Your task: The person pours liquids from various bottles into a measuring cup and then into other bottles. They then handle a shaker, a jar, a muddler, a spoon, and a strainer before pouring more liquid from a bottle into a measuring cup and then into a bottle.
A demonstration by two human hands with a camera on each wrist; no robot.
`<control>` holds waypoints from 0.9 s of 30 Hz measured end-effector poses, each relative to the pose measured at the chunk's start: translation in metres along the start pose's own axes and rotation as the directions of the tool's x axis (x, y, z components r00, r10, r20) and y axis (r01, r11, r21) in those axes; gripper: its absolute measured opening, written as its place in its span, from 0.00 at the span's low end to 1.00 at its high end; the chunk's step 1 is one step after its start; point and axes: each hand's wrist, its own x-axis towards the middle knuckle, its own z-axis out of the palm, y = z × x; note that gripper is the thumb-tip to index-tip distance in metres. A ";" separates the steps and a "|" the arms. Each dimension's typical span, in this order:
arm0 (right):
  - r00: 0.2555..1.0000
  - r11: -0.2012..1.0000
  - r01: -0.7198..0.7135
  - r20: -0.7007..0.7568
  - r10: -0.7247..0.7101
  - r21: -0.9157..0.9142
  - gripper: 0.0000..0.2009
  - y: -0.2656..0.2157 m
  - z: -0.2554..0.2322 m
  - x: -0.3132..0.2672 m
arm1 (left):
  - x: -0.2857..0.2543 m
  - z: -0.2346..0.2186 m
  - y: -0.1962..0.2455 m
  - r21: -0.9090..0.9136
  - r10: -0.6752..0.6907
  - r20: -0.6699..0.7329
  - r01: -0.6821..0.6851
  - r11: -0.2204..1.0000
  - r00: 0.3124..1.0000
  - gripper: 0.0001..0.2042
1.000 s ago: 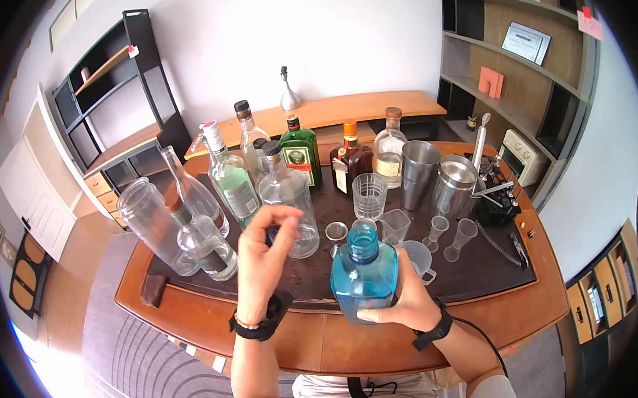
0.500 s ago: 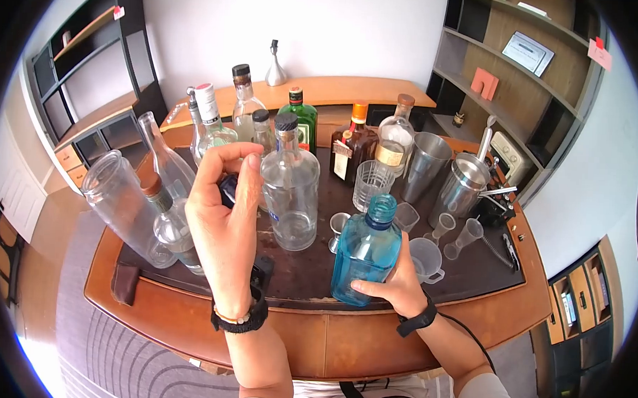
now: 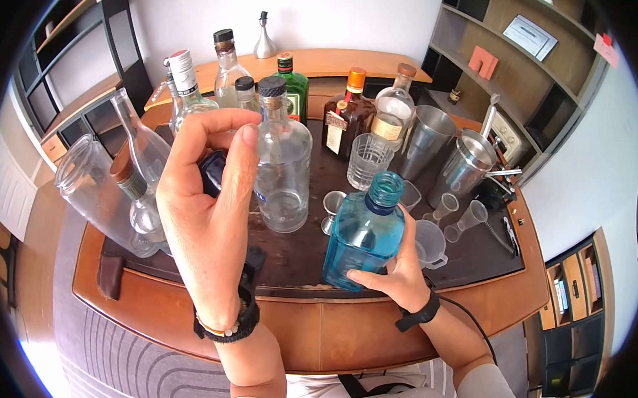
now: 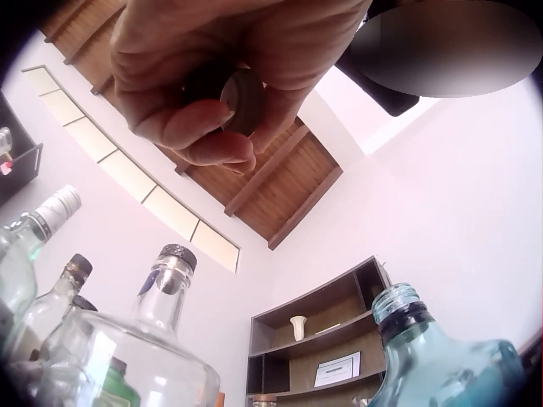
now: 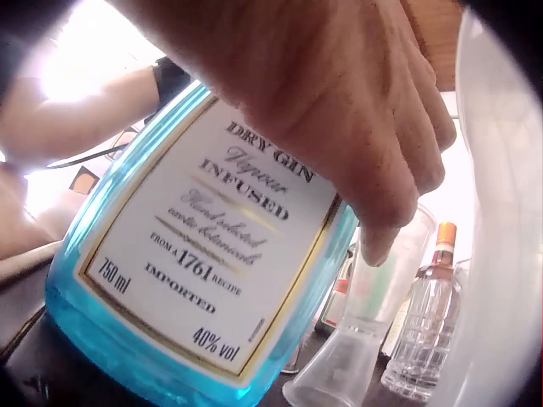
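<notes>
My right hand (image 3: 400, 270) grips a blue glass gin bottle (image 3: 364, 233) around its side, thumb across the near face. The bottle's neck is uncapped, and its white "Dry Gin" label (image 5: 204, 246) faces the right wrist camera. My left hand (image 3: 208, 201), raised in front of the bottles on the left, holds a dark bottle cap (image 3: 212, 173) in curled fingers. In the left wrist view the cap (image 4: 242, 100) sits between fingers and thumb. A clear glass bottle with a black cap (image 3: 283, 176) stands just right of the left hand. A metal jigger (image 3: 333, 207) is left of the gin bottle.
Several bottles stand behind, among them a green one (image 3: 295, 91) and a brown one (image 3: 347, 122). A cut-glass tumbler (image 3: 369, 162), metal shaker tins (image 3: 428, 143) and a plastic measuring cup (image 3: 431, 243) are on the right. A tall clear jar (image 3: 95, 189) stands at left.
My left hand has moved up and left with the cap. The gin bottle has come slightly upward in view in my right hand, and the head view has shifted.
</notes>
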 end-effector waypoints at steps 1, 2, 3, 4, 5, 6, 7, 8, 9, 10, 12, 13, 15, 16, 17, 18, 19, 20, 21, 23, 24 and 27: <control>0.999 1.000 0.025 -0.022 -0.025 0.010 0.54 -0.004 0.001 -0.001 | -0.001 0.002 0.002 -0.019 -0.020 -0.001 0.020 1.000 1.000 0.04; 0.997 0.995 0.079 -0.019 -0.080 -0.059 0.55 -0.005 -0.001 -0.003 | -0.001 0.002 0.003 -0.021 -0.019 0.002 0.019 1.000 1.000 0.04; 0.990 0.982 0.134 -0.014 -0.137 -0.131 0.56 -0.007 -0.003 -0.005 | -0.002 0.002 0.003 -0.027 -0.015 0.006 0.015 1.000 1.000 0.04; 0.981 0.960 0.189 -0.005 -0.194 -0.205 0.57 -0.009 -0.006 -0.007 | -0.002 0.003 0.003 -0.037 -0.011 0.010 0.011 0.999 1.000 0.04; 0.978 0.968 0.204 -0.006 -0.207 -0.149 0.54 -0.017 -0.007 -0.010 | -0.002 0.003 0.004 -0.020 -0.004 0.014 0.004 1.000 1.000 0.03; 0.974 0.958 0.220 -0.012 -0.226 -0.181 0.52 -0.023 -0.014 -0.013 | -0.003 0.002 0.004 -0.004 0.004 0.022 -0.004 1.000 1.000 0.03; 0.970 0.949 0.234 -0.019 -0.243 -0.211 0.51 -0.029 -0.023 -0.018 | -0.003 0.002 0.000 0.022 0.046 0.020 -0.047 0.999 0.999 0.05; 0.966 0.939 0.245 -0.025 -0.258 -0.240 0.49 -0.035 -0.032 -0.023 | -0.003 0.003 -0.003 0.049 0.087 0.019 -0.088 0.995 0.996 0.07; 0.960 0.933 0.237 -0.086 -0.268 -0.270 0.44 -0.049 -0.039 -0.028 | -0.003 0.003 -0.002 0.032 0.080 0.019 -0.080 0.996 0.997 0.08; 0.942 0.907 0.278 -0.097 -0.323 -0.318 0.38 -0.055 -0.052 -0.030 | -0.003 0.002 -0.002 0.050 0.077 0.010 -0.078 0.996 0.997 0.08; 0.954 0.894 0.226 -0.097 -0.283 -0.387 0.30 -0.069 -0.074 -0.041 | -0.003 0.002 0.000 0.037 0.063 -0.001 -0.063 0.997 0.998 0.08; 0.963 0.898 0.170 -0.125 -0.238 -0.405 0.27 -0.070 -0.084 -0.047 | -0.003 0.002 -0.001 0.038 0.057 -0.010 -0.056 0.998 0.998 0.08; 0.971 0.875 0.045 -0.184 -0.151 -0.482 0.23 -0.064 -0.100 -0.061 | -0.004 0.004 0.004 0.032 0.035 -0.018 -0.034 0.999 0.999 0.06; 0.979 0.846 0.003 -0.171 -0.111 -0.534 0.23 -0.059 -0.108 -0.067 | -0.004 0.004 0.006 0.031 0.026 -0.023 -0.025 0.999 0.999 0.06; 0.985 0.811 -0.037 -0.160 -0.070 -0.583 0.22 -0.054 -0.116 -0.074 | -0.005 0.004 0.007 0.024 0.020 -0.016 -0.020 1.000 1.000 0.06; 0.988 0.772 -0.076 -0.153 -0.028 -0.631 0.22 -0.048 -0.122 -0.079 | -0.005 0.004 0.008 0.026 0.018 -0.018 -0.018 1.000 1.000 0.06; 0.987 0.779 -0.101 -0.162 -0.001 -0.618 0.19 -0.044 -0.124 -0.082 | -0.005 0.005 0.008 0.028 0.016 -0.020 -0.015 0.999 1.000 0.06; 0.985 0.790 -0.124 -0.169 0.026 -0.600 0.19 -0.041 -0.126 -0.084 | -0.006 0.005 0.008 0.030 0.013 -0.020 -0.013 0.999 1.000 0.06; 0.983 0.800 -0.148 -0.176 0.054 -0.582 0.18 -0.039 -0.128 -0.086 | -0.006 0.006 0.009 0.033 0.015 -0.015 -0.014 0.999 1.000 0.05; 0.981 0.817 -0.171 -0.175 0.088 -0.550 0.17 -0.034 -0.131 -0.087 | -0.007 0.008 0.009 0.040 0.019 -0.004 -0.019 0.999 1.000 0.05; 0.982 0.822 -0.169 -0.168 0.091 -0.543 0.16 -0.033 -0.131 -0.086 | -0.007 0.008 0.009 0.044 0.033 0.006 -0.033 0.998 0.999 0.05; 0.986 0.829 -0.153 -0.140 0.091 -0.538 0.14 -0.028 -0.130 -0.081 | -0.008 0.011 0.006 0.071 0.079 0.027 -0.081 0.994 0.997 0.05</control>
